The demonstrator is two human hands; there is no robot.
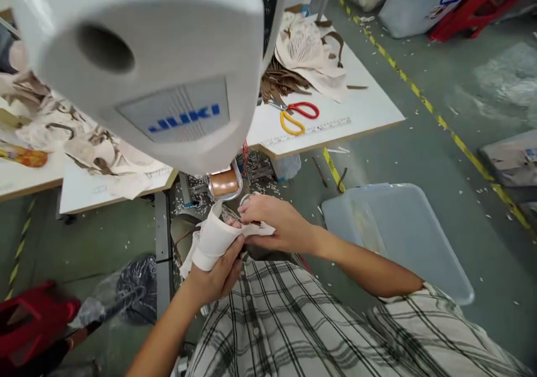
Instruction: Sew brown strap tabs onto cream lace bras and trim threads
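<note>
White fabric (218,236) between both hands | left hand (218,273) gripping its rolled part | right hand (279,221) curled at its right end, hold unclear | sewing machine (168,47) above, beyond hands | scissors (287,108) beyond right hand, rightward

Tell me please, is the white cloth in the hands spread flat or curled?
Curled: the white cloth bends round like a tube at the left hand.
</note>
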